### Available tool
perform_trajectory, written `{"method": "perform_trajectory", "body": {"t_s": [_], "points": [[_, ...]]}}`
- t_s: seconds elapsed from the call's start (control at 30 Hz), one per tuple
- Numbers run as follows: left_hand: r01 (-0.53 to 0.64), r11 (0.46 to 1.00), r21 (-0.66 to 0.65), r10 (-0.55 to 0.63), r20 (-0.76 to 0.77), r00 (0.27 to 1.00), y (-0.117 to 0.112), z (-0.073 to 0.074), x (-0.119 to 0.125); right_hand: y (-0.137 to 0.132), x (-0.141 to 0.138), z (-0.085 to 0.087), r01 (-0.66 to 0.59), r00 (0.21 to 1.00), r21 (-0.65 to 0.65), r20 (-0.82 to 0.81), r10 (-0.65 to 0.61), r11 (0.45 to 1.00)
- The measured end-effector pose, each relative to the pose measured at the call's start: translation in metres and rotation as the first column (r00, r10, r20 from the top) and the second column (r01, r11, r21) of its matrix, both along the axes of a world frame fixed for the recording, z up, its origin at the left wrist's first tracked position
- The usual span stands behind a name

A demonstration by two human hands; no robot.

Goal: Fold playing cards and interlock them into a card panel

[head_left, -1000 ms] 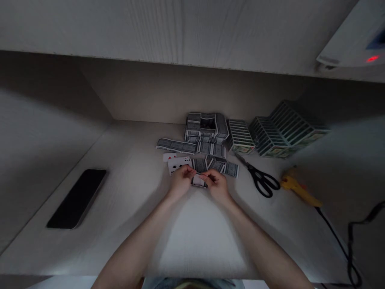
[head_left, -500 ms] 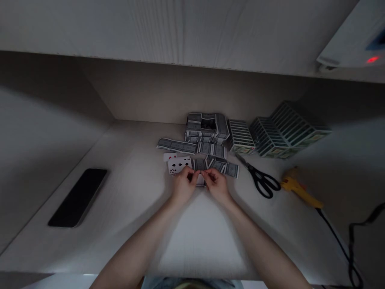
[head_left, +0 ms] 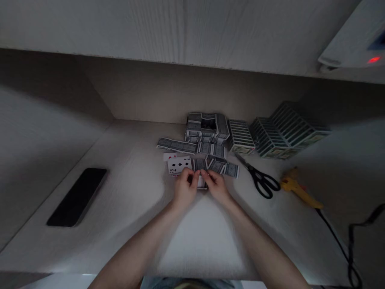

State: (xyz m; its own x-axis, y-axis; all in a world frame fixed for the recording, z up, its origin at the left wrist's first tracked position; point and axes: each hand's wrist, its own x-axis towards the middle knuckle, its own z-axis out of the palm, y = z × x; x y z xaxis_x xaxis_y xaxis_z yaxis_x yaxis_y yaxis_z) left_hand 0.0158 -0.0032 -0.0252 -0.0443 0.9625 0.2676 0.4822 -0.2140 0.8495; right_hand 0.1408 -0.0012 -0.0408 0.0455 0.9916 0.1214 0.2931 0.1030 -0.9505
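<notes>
My left hand (head_left: 184, 188) and my right hand (head_left: 217, 187) meet over the middle of the desk, fingers pinched together on a small playing card (head_left: 201, 182) between them. Just beyond the fingers lie loose cards: a face-up black-pip card (head_left: 178, 164) on the left and face-down patterned strips of cards (head_left: 219, 167) on the right. Farther back stands a small box-like structure built of cards (head_left: 206, 127), with a long strip of cards (head_left: 177, 145) in front of it.
Card decks in rows (head_left: 240, 137) and a bigger stacked block (head_left: 285, 130) stand at back right. Black scissors (head_left: 261, 180) and a yellow glue gun (head_left: 298, 192) with its cable lie to the right. A dark phone (head_left: 77, 196) lies at left. A shelf overhangs.
My hands have drawn closer together over the card; the gap between the fingertips has closed. Nothing else on the desk has moved.
</notes>
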Motion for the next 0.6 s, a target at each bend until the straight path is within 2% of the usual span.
{"method": "perform_trajectory", "body": {"t_s": [0.1, 0.2, 0.3, 0.43, 0.6], "points": [[0.072, 0.992, -0.102, -0.063, 0.091, 0.994, 0.0058, -0.0017, -0.0004, -0.0018, 0.0001, -0.0009, -0.005, 1.000, 0.010, 0.004, 0.005, 1.000], [0.184, 0.958, -0.221, -0.147, 0.172, 0.974, 0.0091, -0.0032, -0.0015, -0.0033, 0.0000, -0.0018, 0.008, 1.000, 0.039, 0.027, -0.009, 0.999], [0.240, 0.937, -0.256, -0.197, 0.180, 0.964, 0.0075, -0.0045, -0.0014, -0.0032, -0.0009, -0.0028, 0.024, 0.997, 0.050, 0.069, -0.027, 0.998], [0.186, 0.971, -0.153, -0.197, -0.058, 0.979, 0.0038, -0.0074, 0.0001, -0.0024, -0.0034, -0.0031, 0.083, 0.973, 0.092, 0.210, -0.101, 0.992], [0.147, 0.986, -0.073, -0.163, -0.300, 0.940, 0.0002, -0.0093, 0.0012, -0.0038, -0.0054, 0.0011, 0.115, 0.925, 0.150, 0.345, -0.161, 0.982]]}}
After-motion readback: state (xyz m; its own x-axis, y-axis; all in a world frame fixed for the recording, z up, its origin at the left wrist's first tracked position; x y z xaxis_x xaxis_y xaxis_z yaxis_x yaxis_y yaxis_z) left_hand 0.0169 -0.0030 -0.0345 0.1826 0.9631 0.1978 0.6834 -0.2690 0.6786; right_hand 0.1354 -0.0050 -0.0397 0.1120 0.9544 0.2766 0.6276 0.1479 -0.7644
